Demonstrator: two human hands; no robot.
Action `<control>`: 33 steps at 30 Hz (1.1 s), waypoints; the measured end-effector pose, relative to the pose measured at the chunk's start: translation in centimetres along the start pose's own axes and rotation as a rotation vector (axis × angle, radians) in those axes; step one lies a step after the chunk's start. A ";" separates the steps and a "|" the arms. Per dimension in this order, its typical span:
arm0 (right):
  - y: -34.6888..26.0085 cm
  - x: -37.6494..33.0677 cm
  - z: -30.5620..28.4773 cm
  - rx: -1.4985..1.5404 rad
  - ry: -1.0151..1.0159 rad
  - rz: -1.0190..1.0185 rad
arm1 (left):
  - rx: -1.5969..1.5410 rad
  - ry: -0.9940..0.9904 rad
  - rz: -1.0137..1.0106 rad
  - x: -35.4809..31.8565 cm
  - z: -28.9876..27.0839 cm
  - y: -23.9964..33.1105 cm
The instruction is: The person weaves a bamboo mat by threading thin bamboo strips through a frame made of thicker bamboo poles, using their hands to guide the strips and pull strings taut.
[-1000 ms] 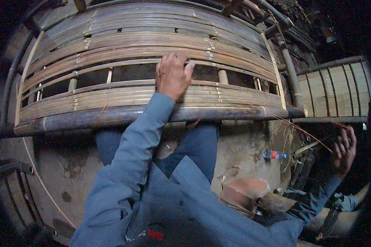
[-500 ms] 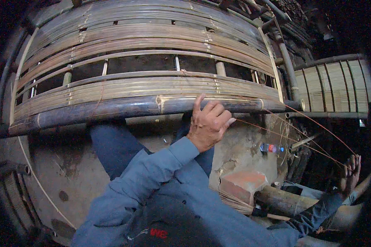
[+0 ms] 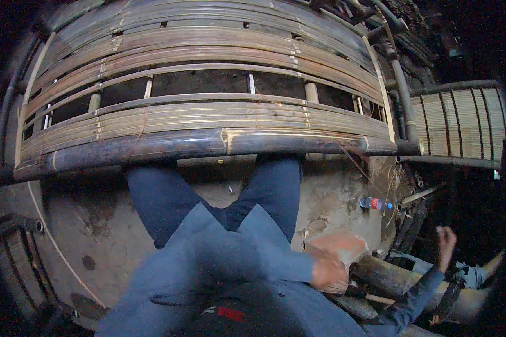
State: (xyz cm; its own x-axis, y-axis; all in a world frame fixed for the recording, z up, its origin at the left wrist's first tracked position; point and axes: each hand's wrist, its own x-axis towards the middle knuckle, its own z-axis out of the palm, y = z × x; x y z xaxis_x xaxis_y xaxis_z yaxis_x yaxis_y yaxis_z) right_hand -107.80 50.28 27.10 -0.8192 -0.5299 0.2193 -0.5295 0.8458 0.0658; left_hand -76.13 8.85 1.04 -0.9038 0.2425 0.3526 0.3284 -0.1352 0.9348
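Note:
My left hand (image 3: 327, 269) is smeared by motion beside a reddish brick block (image 3: 338, 245), over a bundle of thin sticks (image 3: 336, 288); whether it grips anything cannot be made out. Far to the right, my right hand (image 3: 446, 245) is raised with its fingers stretched upward, and no object shows in it. Across the front runs a bamboo bench (image 3: 174, 147) with a slatted top and a dark pole along its near edge. Thin reddish cord (image 3: 354, 159) hangs from the right part of that pole. A short piece of cord (image 3: 139, 126) lies over the slats at left.
A plastic bottle (image 3: 375, 203) lies on the floor right of my knees. Thick bamboo poles (image 3: 385, 272) lie beside the brick block. A slatted bamboo panel (image 3: 460, 123) stands at the far right. A long pale strip (image 3: 56, 253) crosses the floor at left.
My left hand has left the bench's front pole and come down to the brick block. My right hand has moved left, and the cords stretched to it are no longer taut.

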 end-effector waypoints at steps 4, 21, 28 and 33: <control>0.0 -6.8 11.2 0.299 -0.363 0.270 | 0.524 0.274 0.175 -4.2 -10.2 1.8; -7.8 -11.7 17.5 0.088 -0.073 0.370 | 0.955 0.705 -0.783 -8.9 -30.7 1.2; -50.6 6.3 25.4 0.539 0.051 -0.362 | 0.910 0.900 -0.491 -8.6 -30.4 1.0; -57.8 8.5 27.8 0.465 0.021 -0.541 | 0.850 1.074 -0.372 -10.4 -29.7 3.5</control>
State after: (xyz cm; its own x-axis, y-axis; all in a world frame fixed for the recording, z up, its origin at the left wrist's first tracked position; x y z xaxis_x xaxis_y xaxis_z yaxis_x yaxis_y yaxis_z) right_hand -90.28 -4.79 -1.94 -0.4134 -0.8625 0.2920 -0.9033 0.3482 -0.2505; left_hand -73.74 -22.66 -0.63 -0.6119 -0.7533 0.2411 -0.2563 0.4773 0.8405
